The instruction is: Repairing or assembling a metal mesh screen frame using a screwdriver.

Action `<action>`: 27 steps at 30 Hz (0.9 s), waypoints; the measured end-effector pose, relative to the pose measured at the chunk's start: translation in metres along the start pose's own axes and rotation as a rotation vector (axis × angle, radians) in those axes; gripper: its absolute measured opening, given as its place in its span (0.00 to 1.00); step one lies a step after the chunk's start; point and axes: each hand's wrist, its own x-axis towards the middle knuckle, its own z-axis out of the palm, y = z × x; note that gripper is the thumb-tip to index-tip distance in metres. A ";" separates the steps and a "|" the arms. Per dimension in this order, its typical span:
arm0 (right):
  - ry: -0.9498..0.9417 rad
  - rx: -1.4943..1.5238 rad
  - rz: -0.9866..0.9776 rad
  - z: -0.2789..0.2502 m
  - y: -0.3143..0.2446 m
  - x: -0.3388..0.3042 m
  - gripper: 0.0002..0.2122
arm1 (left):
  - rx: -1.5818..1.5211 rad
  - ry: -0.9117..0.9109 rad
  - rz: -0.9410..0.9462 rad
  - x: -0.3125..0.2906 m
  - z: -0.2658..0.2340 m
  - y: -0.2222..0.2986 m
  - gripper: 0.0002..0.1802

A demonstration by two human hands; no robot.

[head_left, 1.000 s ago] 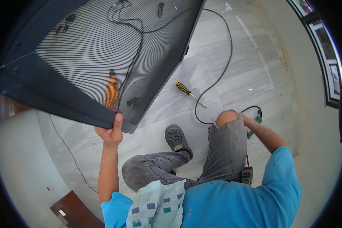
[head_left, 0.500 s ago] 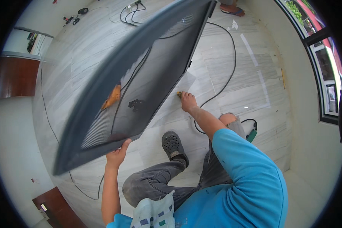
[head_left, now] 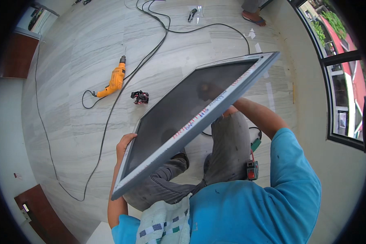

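A mesh screen panel [head_left: 171, 105] with a grey frame is held tilted in front of me, over my legs. Coloured marks run along the frame's near long edge. My left hand [head_left: 127, 142] is closed round the frame at its left end. Behind the dark mesh, my right hand [head_left: 209, 91] shows only dimly, near the panel's right end. It looks closed, but whatever is in its fingers cannot be made out.
An orange power drill [head_left: 116, 79] and a small black-and-red bundle [head_left: 140, 97] lie on the tiled floor, with a black cable [head_left: 122, 87] trailing past. A box cutter [head_left: 192, 15] lies farther off. Another person's foot [head_left: 254, 18] stands at the far right, near the window wall.
The panel has tipped round and come down toward my lap, its marked edge now nearest me. My right hand, in plain view before with something small and yellow, is now behind the mesh.
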 end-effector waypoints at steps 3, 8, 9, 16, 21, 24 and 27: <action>0.237 -0.525 -0.381 -0.122 0.001 -0.043 0.09 | 0.021 -0.084 0.178 0.037 0.026 0.031 0.18; 0.311 -0.461 -0.238 -0.012 -0.056 -0.031 0.16 | 0.076 -0.076 0.052 -0.010 0.000 0.023 0.17; 0.341 -0.583 -0.139 0.026 -0.097 -0.044 0.16 | 0.055 -0.079 0.031 -0.011 0.001 0.019 0.16; 0.320 -0.346 0.035 0.031 -0.150 -0.028 0.14 | 0.401 0.008 -0.248 0.000 0.006 0.014 0.27; 0.221 -0.364 0.090 0.052 -0.132 -0.020 0.13 | 0.228 -0.033 -0.261 -0.008 -0.028 0.056 0.28; 0.120 -0.374 0.062 0.073 -0.120 -0.021 0.13 | 0.003 0.279 -0.062 -0.041 -0.045 0.055 0.24; 0.036 -0.406 0.083 0.105 -0.106 -0.024 0.13 | -0.305 0.496 0.301 -0.069 -0.069 0.069 0.33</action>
